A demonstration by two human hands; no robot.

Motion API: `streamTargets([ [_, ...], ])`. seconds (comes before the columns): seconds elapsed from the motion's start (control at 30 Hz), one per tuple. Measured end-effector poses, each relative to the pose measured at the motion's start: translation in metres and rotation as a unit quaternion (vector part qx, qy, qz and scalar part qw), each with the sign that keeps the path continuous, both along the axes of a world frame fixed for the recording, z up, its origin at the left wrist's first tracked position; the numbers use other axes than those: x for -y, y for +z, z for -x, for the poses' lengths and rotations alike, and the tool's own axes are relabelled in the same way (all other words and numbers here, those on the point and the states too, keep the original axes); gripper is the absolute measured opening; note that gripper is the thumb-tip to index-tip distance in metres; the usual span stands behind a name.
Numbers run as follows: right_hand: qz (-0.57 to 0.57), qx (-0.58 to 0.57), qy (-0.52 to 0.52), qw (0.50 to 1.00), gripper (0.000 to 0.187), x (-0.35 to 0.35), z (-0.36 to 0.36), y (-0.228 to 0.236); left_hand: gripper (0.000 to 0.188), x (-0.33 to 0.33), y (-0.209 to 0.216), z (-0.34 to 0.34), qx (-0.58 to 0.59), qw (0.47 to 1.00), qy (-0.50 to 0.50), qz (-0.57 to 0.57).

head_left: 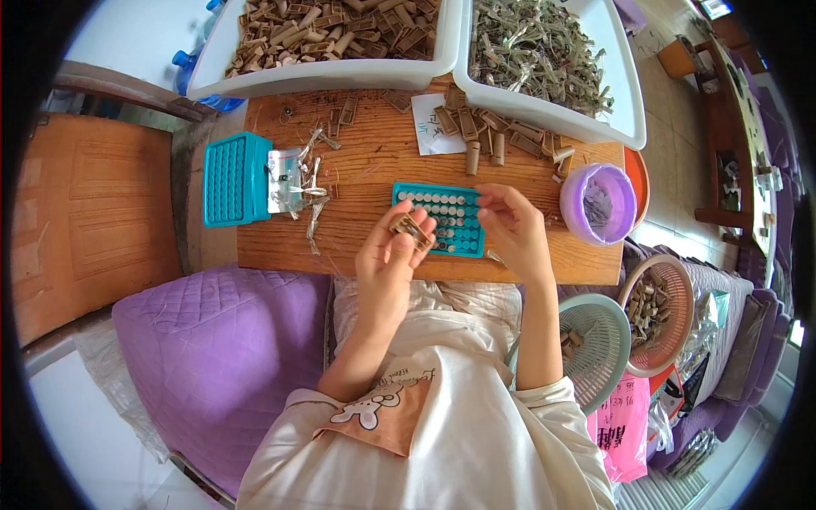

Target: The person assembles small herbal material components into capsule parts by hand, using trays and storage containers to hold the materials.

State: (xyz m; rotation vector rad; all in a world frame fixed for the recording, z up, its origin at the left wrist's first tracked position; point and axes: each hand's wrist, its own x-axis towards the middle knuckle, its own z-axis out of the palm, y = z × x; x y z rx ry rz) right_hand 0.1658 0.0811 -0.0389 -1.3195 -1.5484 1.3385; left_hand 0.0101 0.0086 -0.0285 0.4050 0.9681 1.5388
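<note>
My left hand holds a small brown plastic casing, its hollow side turned up, over the left part of a teal tray. Rows of round silver button cells sit in the tray's pockets, and some pockets at its right are bare. At the tray's right edge is my right hand, thumb and fingers bent close together; whatever is between the tips is too small to make out. Further brown casings lie loose on the wooden table beyond the tray, beside a white paper slip.
Two white bins stand at the back, one of brown casings, one of tangled wired parts. Stacked teal trays and wired pieces lie left. A purple bucket stands right, with baskets below the table edge.
</note>
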Motion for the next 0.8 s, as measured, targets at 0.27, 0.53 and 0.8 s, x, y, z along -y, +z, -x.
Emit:
streamTargets([
  [0.27,-0.125,0.255,-0.039,0.958,0.023,0.014,0.019,-0.028,0.04,0.001,-0.009,0.02,-0.022,0.997,-0.062,0.045],
  [0.53,-0.239,0.324,-0.003,0.916,0.021,0.022,0.017,-0.032,0.041,0.004,-0.008,0.023,0.026,0.991,-0.118,0.06],
  [0.8,-0.279,0.084,-0.035,0.956,0.025,0.047,0.037,0.017,0.038,0.011,-0.01,0.02,0.035,0.983,-0.175,0.05],
])
